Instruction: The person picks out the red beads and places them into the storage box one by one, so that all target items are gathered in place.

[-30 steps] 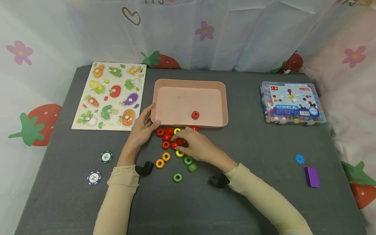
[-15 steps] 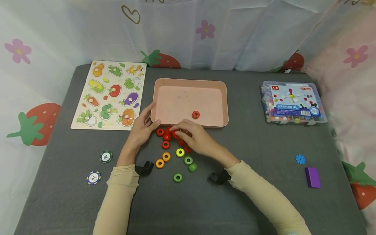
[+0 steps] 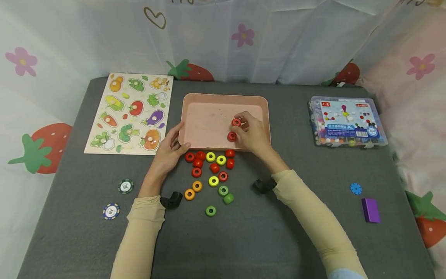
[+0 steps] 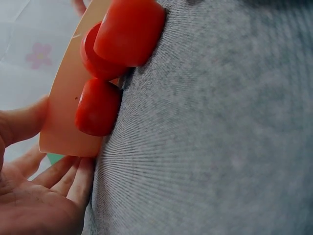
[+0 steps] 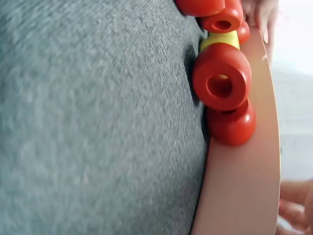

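Note:
In the head view, my left hand (image 3: 168, 152) touches the near left corner of the pink tray (image 3: 205, 128), fingers straight along its side and thumb at its front wall. My right hand (image 3: 256, 135) is over the tray's right part, pinching a red ring-shaped bead (image 3: 236, 122) between thumb and fingers. Just below that, another red bead (image 3: 231, 136) lies in the tray. Outside the front wall lie several red beads (image 3: 196, 172), yellow beads (image 3: 213, 181), orange beads (image 3: 189, 194) and green beads (image 3: 210, 210). In the right wrist view only part of my right hand (image 5: 296, 208) shows, beyond the tray wall.
A vegetable puzzle board (image 3: 129, 114) lies left of the tray. Two poker chips, one green (image 3: 126, 186) and one blue (image 3: 111, 211), are beside my left forearm. To the right are a clear plastic kit box (image 3: 348, 122), a blue disc (image 3: 355, 188) and a purple block (image 3: 371, 210).
My right hand has picked a red bead from the pile and moved up and right with it over the tray. The left hand has stayed at the tray corner.

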A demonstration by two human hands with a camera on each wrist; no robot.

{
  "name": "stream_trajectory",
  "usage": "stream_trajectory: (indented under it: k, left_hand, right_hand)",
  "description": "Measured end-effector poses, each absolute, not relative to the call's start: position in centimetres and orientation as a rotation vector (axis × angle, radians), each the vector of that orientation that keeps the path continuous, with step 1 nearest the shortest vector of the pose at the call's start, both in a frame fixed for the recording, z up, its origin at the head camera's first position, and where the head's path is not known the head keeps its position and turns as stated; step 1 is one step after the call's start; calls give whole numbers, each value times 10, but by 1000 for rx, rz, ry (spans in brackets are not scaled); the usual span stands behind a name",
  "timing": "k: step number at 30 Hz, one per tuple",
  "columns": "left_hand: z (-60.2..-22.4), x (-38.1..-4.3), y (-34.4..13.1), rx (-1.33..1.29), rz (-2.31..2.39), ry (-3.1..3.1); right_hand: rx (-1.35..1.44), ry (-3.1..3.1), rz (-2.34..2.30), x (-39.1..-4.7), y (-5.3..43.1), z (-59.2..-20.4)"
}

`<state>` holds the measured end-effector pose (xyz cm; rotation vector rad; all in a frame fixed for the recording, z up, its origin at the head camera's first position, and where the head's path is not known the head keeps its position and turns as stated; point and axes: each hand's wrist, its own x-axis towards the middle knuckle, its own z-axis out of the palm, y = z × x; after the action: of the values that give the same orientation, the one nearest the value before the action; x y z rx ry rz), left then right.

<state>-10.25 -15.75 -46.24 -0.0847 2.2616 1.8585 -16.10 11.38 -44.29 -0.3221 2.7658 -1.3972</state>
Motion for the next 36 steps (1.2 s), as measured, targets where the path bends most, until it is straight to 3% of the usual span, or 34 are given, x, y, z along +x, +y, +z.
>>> stream_trajectory:
  k: [11, 18, 23, 30, 36]
  left_hand:
    - [-467, -104, -158, -100, 1860, 2242]
    - [-446, -98, -154, -88, 1871, 2222]
    - [-436, -95, -152, -80, 1865, 2223]
    - [-451, -100, -155, -91, 1861, 2235]
    - [-467, -104, -159, -90, 1861, 2261]
  right_hand:
    - [-260, 2812, -1126, -166, 122, -454]
    - [-293, 2883, -1091, -162, 117, -449]
    - [-455, 2923, -1136, -145, 107, -434]
    - [-926, 2563, -1081, -103, 98, -428]
    - [-1017, 2485, -851, -79, 96, -440]
